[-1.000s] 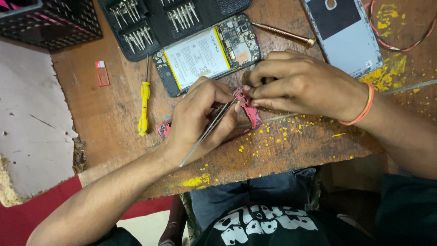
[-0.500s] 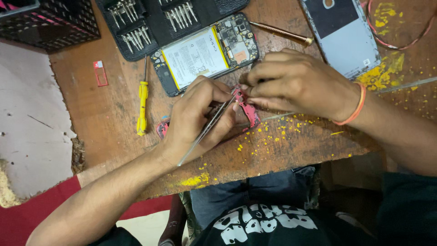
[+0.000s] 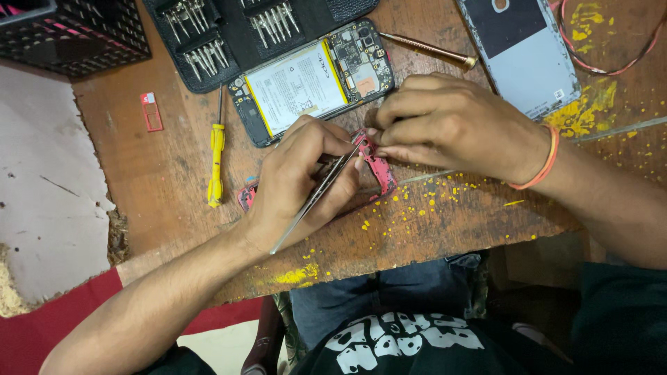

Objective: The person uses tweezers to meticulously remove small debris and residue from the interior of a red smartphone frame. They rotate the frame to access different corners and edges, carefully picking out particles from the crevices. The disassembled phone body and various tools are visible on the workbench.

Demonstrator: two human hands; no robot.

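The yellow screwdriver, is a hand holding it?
No, the yellow screwdriver lies alone on the table, left of the left hand.

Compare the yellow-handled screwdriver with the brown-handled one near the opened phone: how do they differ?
The yellow-handled screwdriver lies nearly upright in the head view, left of the opened phone; the brown-handled screwdriver lies almost crosswise to the phone's right. The yellow one lies far from the left hand; the brown one lies just above the right hand. Both rest untouched on the wooden table.

An opened black phone with white battery point(image 3: 313, 82) lies at twelve o'clock, a black case of screwdriver bits point(image 3: 229, 35) above it, a yellow-handled screwdriver point(image 3: 217, 156) at nine o'clock, a grey phone back cover point(image 3: 521, 52) at two o'clock.
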